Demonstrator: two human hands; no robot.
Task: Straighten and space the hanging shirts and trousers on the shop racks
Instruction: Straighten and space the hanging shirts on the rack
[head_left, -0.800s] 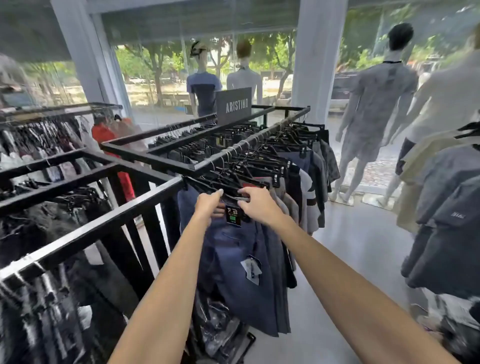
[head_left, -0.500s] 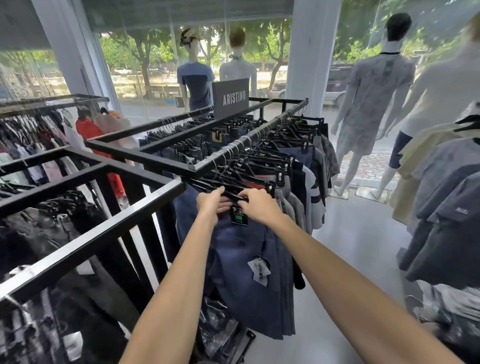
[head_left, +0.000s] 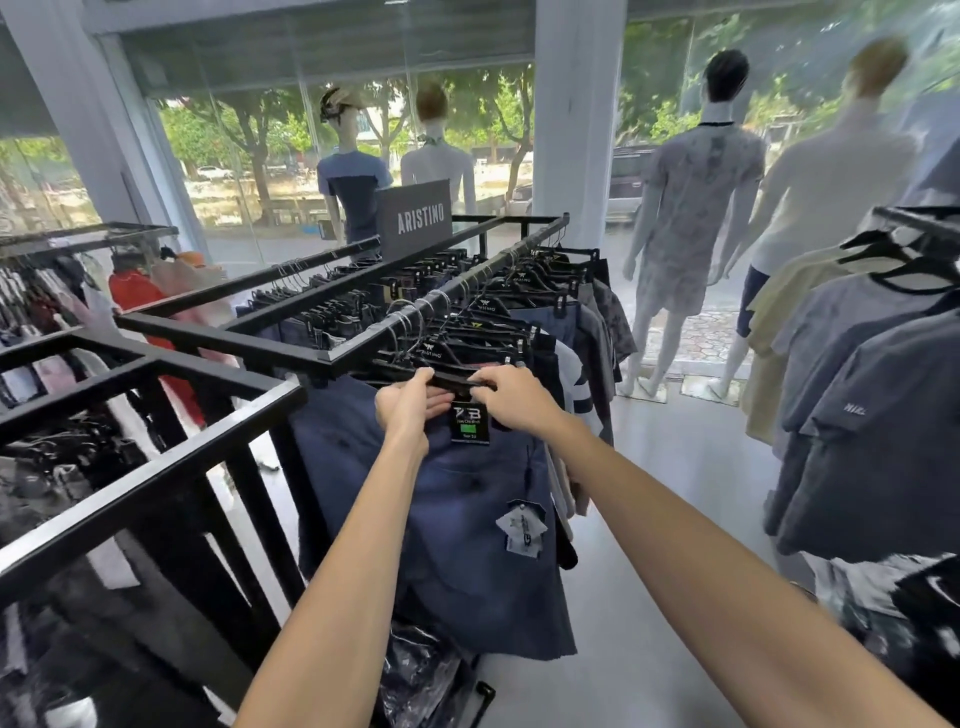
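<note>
Little has shifted since the earlier frame: both hands keep to the same hanger at the near end of the rail. Above and beyond the knuckles runs the black rack (head_left: 291, 358), its rail crowded with close-packed hangers (head_left: 467, 338). Below the wrists hang the navy shorts (head_left: 457, 530), the front garment in the row. The left hand (head_left: 410, 405) curls over the clip hanger (head_left: 452, 378) while the right hand (head_left: 514, 397) pinches the same bar just beside it. Between the two hands dangles a black size tag (head_left: 470, 423); a paper swing tag (head_left: 523, 527) hangs lower, under the right forearm.

The likely hazard is the crowding behind the fingers. A sideways pull could drag neighbouring hooks along and bunch the row further. A sharp tug might spring the clips and drop the shorts. Either tag could also snag.
</note>
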